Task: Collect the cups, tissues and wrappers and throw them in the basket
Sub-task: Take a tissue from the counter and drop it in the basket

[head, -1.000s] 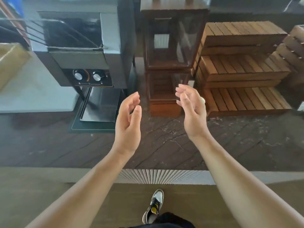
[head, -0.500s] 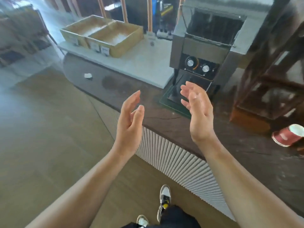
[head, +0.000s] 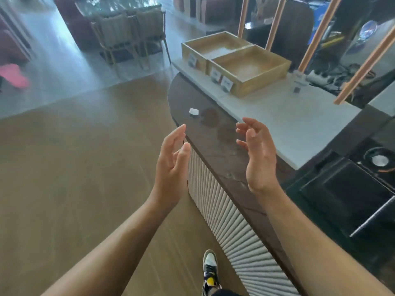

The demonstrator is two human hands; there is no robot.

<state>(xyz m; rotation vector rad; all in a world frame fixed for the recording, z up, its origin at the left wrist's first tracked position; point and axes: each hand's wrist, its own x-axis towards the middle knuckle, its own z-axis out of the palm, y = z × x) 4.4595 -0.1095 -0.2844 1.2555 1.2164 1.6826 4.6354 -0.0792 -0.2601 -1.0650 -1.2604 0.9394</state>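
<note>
Head: tissue [head: 194,111] on ctr [head: 226,165], beyond hands [head: 171,165] [head: 259,154]

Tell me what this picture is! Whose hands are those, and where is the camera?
There is no machine here, just a person tidying up. The camera sits on the person's head and looks forward and down, so you see what they see. The two arms reaching out are their own. The left hand and the right hand are both open and hold nothing. Beyond them, on the dark counter, lies a small white crumpled scrap, probably a tissue to throw away. Farther back, two wooden boxes stand on a pale slab. At the bottom you can see the person's shoe on the floor. No basket shows.
</note>
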